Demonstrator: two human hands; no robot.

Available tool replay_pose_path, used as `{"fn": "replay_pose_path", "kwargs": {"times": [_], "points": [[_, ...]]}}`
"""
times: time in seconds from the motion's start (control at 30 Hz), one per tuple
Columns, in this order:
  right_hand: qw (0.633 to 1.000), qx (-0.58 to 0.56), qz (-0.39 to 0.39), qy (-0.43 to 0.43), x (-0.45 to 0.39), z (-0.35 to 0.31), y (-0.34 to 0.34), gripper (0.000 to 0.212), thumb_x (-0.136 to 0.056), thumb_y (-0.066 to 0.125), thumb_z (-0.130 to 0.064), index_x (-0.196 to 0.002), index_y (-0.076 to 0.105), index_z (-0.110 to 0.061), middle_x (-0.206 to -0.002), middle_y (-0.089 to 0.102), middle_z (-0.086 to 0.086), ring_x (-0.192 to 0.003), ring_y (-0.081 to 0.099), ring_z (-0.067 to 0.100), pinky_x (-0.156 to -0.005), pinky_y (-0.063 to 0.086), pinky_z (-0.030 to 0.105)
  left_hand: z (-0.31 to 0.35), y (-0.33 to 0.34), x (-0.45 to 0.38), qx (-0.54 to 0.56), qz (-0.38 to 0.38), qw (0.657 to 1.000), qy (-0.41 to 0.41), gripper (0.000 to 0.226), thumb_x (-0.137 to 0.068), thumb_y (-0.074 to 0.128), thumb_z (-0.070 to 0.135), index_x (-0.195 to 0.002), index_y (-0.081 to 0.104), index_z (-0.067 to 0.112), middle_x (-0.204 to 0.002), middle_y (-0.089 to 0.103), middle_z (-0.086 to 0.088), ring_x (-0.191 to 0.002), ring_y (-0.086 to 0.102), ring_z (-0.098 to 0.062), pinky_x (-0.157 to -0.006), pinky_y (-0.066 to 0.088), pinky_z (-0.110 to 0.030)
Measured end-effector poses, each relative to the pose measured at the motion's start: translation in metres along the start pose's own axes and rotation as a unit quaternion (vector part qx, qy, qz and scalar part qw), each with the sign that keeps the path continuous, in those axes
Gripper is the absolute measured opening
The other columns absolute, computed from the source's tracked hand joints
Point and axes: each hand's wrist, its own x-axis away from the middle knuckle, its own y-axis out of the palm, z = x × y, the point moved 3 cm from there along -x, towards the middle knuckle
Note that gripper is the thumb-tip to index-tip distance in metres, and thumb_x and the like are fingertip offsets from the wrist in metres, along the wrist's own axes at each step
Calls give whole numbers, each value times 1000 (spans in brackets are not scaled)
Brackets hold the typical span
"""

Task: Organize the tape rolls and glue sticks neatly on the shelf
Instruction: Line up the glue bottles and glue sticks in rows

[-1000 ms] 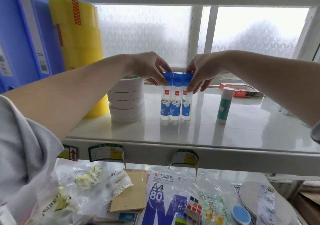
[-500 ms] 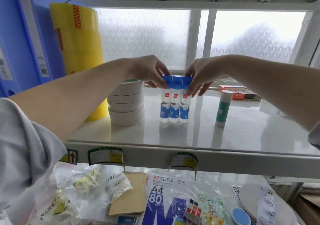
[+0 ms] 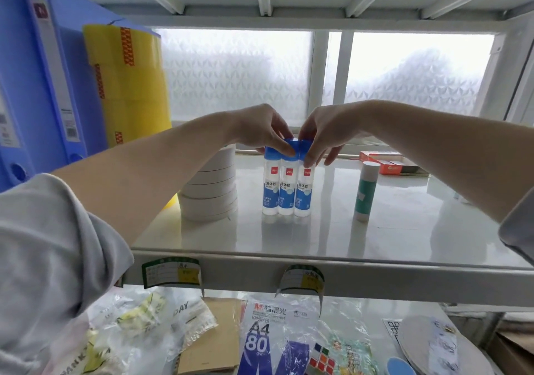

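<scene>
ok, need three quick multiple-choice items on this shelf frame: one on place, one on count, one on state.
1. Where is the white tape stack relative to the blue-capped glue bottles?
A. To their left
B. To their right
C. On top of them

2. How many blue-capped glue bottles stand together?
A. Two
B. Three
C. Five

3. The green glue stick is:
A. Lying flat
B. Held in a hand
C. Upright, untouched

Key: 1 A, the stack sits left of the bottles; 2 B, three caps in a row; 3 C, the left hand and right hand both pinch the bottle caps.
</scene>
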Motion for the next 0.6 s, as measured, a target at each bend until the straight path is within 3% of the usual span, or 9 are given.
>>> {"fn": "replay_pose_path", "kwargs": {"times": [0.2,0.3,0.47,0.6], "points": [[1000,3,-5,0,-2,-2,1,38,-81,71,-11,-117,61,-6,-99,69,5,-76,67,12,-60,57,21,-1,-2,2,-15,-3,1000,-1,40,-79,73,23,-115,64,9,-107,68,-3,-86,64,-11,-62,53,-16],[1000,-2,4,-4,3,-2,-6,44,-80,73,-14,-121,60,-8,-105,67,5,-79,64,9,-63,55,21,1,-6,5,-30,0,1000,0,48,-78,74,28,-121,61,11,-117,66,-2,-98,62,-12,-73,48,-20],[1000,-9,10,11,27,11,-35,55,-79,74,-16,-129,52,-8,-120,64,8,-90,63,13,-77,53,26,22,-23,13,-35,8,999,8,51,-77,74,30,-123,59,14,-118,66,-1,-103,61,-13,-88,43,-26],[999,5,25,40,52,34,-50,54,-79,74,-14,-128,53,-8,-121,63,11,-98,62,19,-82,52,29,53,-28,15,-38,15,999,30,51,-76,75,29,-122,60,14,-116,67,-1,-103,62,-12,-90,41,-25]]}}
